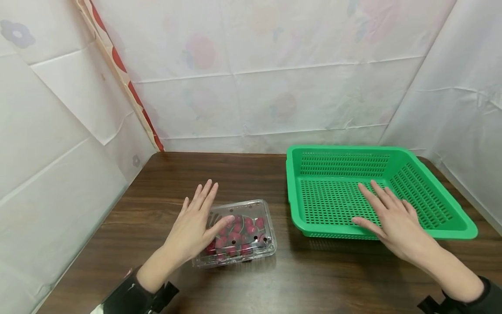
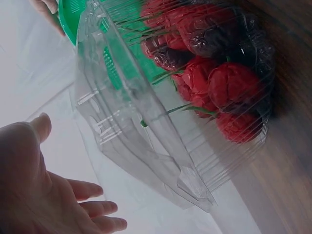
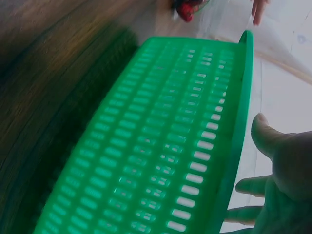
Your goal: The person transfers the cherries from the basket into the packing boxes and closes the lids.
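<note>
A clear plastic clamshell box [image 1: 251, 209] with a closed lid sits on the table, left of centre. Inside it lie several red cherries [image 2: 234, 87] with green stems. My left hand [image 1: 192, 226] is spread flat, overlapping the box's left side in the head view; the left wrist view shows a gap between the fingers [image 2: 97, 208] and the lid. To the right stands a green perforated basket [image 1: 294, 192] holding nothing. Over its front rim my right hand [image 1: 398, 224] hovers with straight, spread fingers, and the right wrist view shows it beside the rim [image 3: 240, 146].
The dark wood-grain table [image 1: 313, 279] meets a pale patterned sheet [image 1: 251, 104] at the back. Similar sheeting hangs along the left and right sides. The basket reaches close to the table's right edge. Dark bands circle both wrists.
</note>
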`<state>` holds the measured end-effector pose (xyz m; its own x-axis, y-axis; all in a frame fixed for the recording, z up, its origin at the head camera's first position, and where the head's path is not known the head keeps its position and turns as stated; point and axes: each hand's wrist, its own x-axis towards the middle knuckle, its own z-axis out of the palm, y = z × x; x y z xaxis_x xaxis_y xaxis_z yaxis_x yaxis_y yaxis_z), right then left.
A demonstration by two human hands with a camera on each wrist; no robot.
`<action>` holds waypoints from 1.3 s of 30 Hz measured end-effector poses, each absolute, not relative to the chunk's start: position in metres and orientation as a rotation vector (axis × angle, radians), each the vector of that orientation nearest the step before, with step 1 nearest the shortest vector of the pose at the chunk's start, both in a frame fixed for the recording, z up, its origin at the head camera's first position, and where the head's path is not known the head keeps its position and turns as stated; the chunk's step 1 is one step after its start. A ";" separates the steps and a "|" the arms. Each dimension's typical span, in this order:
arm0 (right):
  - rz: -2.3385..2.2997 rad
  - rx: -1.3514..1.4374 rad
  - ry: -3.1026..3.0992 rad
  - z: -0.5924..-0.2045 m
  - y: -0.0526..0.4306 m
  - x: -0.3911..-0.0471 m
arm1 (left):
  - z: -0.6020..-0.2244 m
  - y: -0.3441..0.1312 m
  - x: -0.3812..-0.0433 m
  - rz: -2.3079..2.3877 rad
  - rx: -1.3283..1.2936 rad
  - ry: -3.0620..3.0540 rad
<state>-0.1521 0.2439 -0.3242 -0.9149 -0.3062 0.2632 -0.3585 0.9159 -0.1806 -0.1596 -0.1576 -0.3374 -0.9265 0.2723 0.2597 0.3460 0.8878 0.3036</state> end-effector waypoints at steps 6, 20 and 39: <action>0.327 0.459 -2.884 -0.325 0.254 -0.158 | -0.338 -0.158 -0.161 -0.510 -0.471 -2.866; 0.312 0.444 -2.901 -0.330 0.260 -0.160 | -0.344 -0.158 -0.164 -0.484 -0.472 -2.882; 0.651 0.845 -2.303 -0.340 0.151 -0.101 | -0.345 -0.173 -0.162 -0.525 -0.961 -3.000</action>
<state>-0.1008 0.1506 -0.3404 -0.6211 -0.4053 0.6708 -0.6964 0.6781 -0.2351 -0.1624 -0.1734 -0.3453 -0.8177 0.5735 0.0502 0.5564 0.7650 0.3243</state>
